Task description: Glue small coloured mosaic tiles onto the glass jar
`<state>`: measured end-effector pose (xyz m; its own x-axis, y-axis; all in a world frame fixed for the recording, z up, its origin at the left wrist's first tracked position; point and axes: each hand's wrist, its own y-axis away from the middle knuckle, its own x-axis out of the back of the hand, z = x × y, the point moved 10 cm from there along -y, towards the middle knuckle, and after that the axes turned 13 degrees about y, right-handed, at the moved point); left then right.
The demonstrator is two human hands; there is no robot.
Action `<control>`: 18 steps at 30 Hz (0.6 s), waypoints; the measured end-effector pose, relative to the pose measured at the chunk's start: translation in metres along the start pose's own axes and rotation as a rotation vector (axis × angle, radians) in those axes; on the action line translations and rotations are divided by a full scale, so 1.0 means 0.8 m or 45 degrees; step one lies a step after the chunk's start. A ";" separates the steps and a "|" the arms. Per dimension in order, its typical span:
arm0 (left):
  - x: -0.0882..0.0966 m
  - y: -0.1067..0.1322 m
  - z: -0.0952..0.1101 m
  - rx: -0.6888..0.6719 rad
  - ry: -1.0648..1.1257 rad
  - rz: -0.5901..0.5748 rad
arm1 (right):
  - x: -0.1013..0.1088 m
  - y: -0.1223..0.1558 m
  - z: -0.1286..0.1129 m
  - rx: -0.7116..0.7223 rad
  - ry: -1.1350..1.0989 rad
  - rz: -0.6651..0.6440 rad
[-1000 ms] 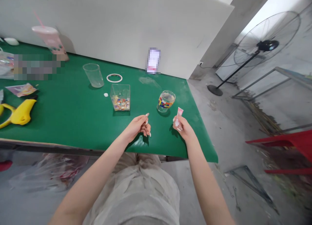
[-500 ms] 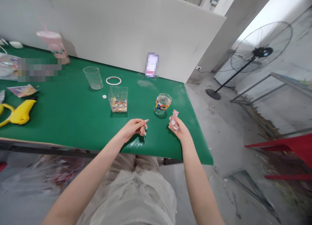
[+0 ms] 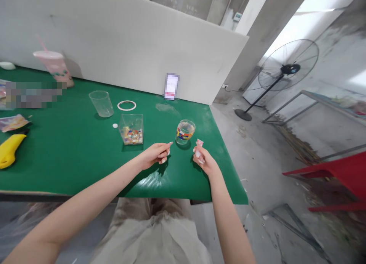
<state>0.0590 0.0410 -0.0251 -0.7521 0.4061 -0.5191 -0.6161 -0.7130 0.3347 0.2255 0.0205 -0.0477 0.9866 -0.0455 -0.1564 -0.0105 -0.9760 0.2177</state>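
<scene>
A round clear glass (image 3: 185, 132) stands on the green table, its side banded with small colourful mosaic tiles. Left of it, my left hand (image 3: 156, 155) is closed in a pinch, thumb and forefinger toward the glass. Whatever lies between those fingertips is too small to name. My right hand (image 3: 206, 163), just right of the glass, is closed around a small pink-and-white squeeze tube (image 3: 199, 142), its flat pink end up. Neither hand touches the glass. Beyond my left hand is a square clear container (image 3: 130, 121) with many loose mosaic tiles (image 3: 133, 136) in its bottom.
Behind the container are a tilted-looking clear cup (image 3: 102, 104), a white ring (image 3: 126, 105) and a small white piece (image 3: 115, 125). A phone (image 3: 171, 86) leans on the white board. Pink cup (image 3: 55, 67) and yellow object (image 3: 10, 151) are left. The table's right edge is near my right hand.
The view has shifted, so the table things sit lower and farther left. My left fingertips are a little nearer the glass. The right hand keeps its hold on the tube.
</scene>
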 end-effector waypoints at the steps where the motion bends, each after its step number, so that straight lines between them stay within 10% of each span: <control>1: -0.003 -0.005 0.002 0.012 -0.033 -0.013 | 0.000 0.000 -0.001 0.005 0.008 0.003; 8: -0.006 -0.006 0.031 -0.075 -0.202 0.003 | -0.019 0.010 -0.004 0.059 0.076 -0.019; 15: 0.017 0.003 0.061 -0.151 -0.136 0.068 | -0.127 -0.016 -0.029 0.057 0.118 -0.323; 18: 0.026 0.003 0.073 -0.174 -0.144 0.097 | -0.141 -0.037 -0.053 0.198 0.072 -0.196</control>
<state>0.0282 0.0808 0.0107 -0.8214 0.4045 -0.4021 -0.5248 -0.8120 0.2554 0.1214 0.0636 0.0041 0.9860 0.1141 -0.1212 0.1202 -0.9918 0.0439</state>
